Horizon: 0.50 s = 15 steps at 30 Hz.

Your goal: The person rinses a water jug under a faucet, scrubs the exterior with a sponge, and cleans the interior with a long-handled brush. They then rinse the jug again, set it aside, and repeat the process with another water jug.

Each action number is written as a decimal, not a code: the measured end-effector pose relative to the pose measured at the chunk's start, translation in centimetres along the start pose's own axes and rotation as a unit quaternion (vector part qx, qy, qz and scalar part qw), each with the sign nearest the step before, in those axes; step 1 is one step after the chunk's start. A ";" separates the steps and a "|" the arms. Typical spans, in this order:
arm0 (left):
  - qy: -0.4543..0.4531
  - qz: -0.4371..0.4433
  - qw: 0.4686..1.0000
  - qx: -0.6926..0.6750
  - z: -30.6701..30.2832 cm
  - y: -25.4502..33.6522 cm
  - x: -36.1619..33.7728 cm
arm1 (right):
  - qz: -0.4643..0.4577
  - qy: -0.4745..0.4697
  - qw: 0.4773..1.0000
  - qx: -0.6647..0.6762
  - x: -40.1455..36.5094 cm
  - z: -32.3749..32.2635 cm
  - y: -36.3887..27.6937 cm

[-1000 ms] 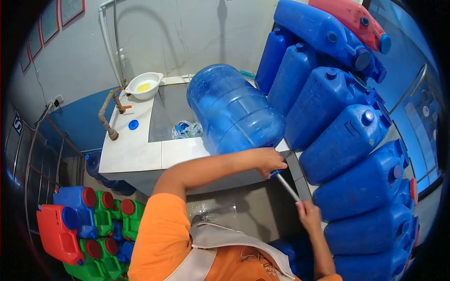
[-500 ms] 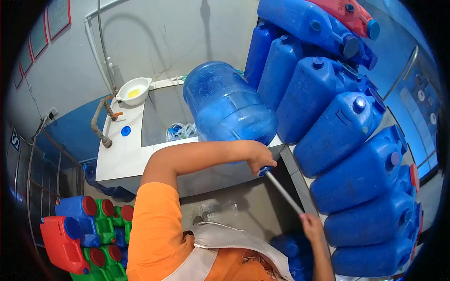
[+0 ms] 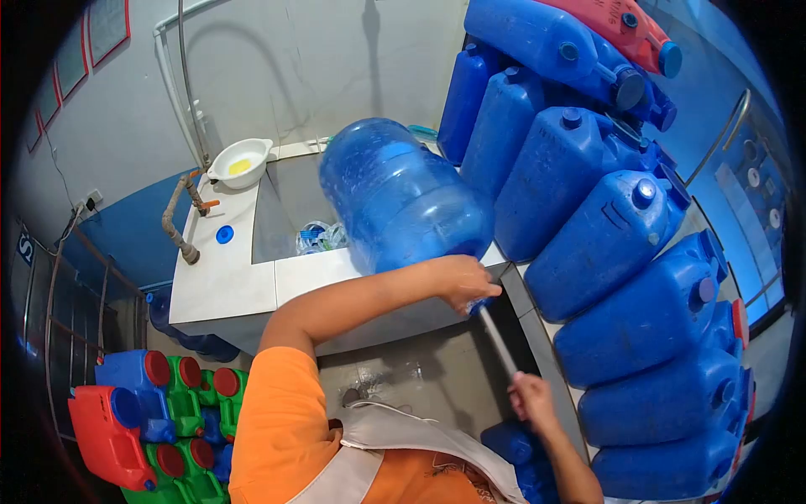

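A large translucent blue water jug [image 3: 395,202] lies tilted across the front edge of the tiled basin, its mouth toward me at lower right. My left hand [image 3: 462,281] is closed around its neck. From the mouth sticks a pale, straight rod [image 3: 497,340]; whatever is on its far end is not distinguishable inside the jug. My right hand [image 3: 531,396] grips this rod a short way below the mouth, fingers wrapped round it. Some crumpled clear plastic [image 3: 319,238] sits in the basin beside the jug.
Blue jerrycans [image 3: 604,227] stand stacked along the right. Red, green and blue jerrycans [image 3: 109,437] are at lower left. The tiled counter [image 3: 222,290] holds a white bowl [image 3: 241,165], a blue cap [image 3: 225,234] and a pipe with taps [image 3: 178,210].
My right hand has moved up and left toward the jug's mouth, and less of the rod shows outside. The jug has shifted slightly, while my left hand stays at its neck.
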<state>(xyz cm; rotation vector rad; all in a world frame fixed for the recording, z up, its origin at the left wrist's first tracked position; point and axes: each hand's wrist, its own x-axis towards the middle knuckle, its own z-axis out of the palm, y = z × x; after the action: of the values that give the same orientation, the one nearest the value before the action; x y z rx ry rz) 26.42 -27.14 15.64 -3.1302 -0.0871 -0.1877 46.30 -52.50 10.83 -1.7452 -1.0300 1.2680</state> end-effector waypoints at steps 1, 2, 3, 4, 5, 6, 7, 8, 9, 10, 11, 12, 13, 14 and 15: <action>-0.105 -0.021 0.994 -0.015 0.0 0.2 0.3 | 0.132 -0.061 0.983 0.115 -0.8 1.9 -1.4; -0.174 -0.021 0.984 -0.025 0.2 0.6 0.4 | 0.139 -0.092 0.975 0.144 -0.8 2.8 -1.9; -0.173 -0.020 0.984 -0.024 0.2 0.4 0.4 | 0.148 -0.123 0.966 0.174 -0.7 3.2 -2.3; -0.163 0.010 0.986 -0.032 0.3 0.1 0.4 | 0.148 -0.124 0.966 0.174 0.1 2.6 -2.7; -0.155 0.040 0.986 -0.043 0.7 0.0 0.1 | -0.085 -0.002 0.985 -0.151 1.1 1.5 -2.9; -0.152 0.044 0.986 -0.047 1.0 -0.1 0.1 | -0.307 0.121 0.830 -0.449 1.9 1.0 -3.5; -0.151 0.041 0.987 -0.047 0.5 0.0 0.4 | -0.287 0.155 0.781 -0.533 1.4 1.4 -5.4; -0.174 0.034 0.983 -0.055 0.1 0.1 0.9 | -0.296 0.170 0.780 -0.525 1.8 1.9 -5.8; -0.197 0.030 0.978 -0.061 -0.4 0.2 1.3 | -0.303 0.187 0.779 -0.516 2.3 2.2 -5.8; -0.213 0.036 0.974 -0.064 -0.5 0.5 1.5 | -0.244 0.101 0.891 -0.370 4.1 2.3 -3.1; -0.212 0.034 0.975 -0.064 -0.7 0.9 1.6 | -0.174 0.009 0.963 -0.208 4.6 3.5 -3.3; -0.226 0.030 0.972 -0.058 -1.1 1.1 1.6 | 0.053 -0.094 0.994 0.028 3.9 4.3 -3.7; -0.241 0.027 0.969 -0.054 -1.1 1.4 1.6 | 0.113 -0.146 0.968 0.171 3.1 5.5 -5.0; -0.245 0.024 0.967 -0.064 -1.4 1.2 1.5 | 0.089 -0.134 0.979 0.126 3.5 5.7 -4.6; -0.245 0.023 0.967 -0.065 -1.5 1.3 1.4 | 0.065 -0.120 0.987 0.082 4.0 5.8 -3.6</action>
<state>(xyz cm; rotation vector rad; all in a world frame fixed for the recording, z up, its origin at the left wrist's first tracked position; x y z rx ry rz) 27.75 -28.41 17.26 -3.2215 -0.0031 0.6088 40.79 -46.78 11.13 -1.5815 -0.9252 1.6291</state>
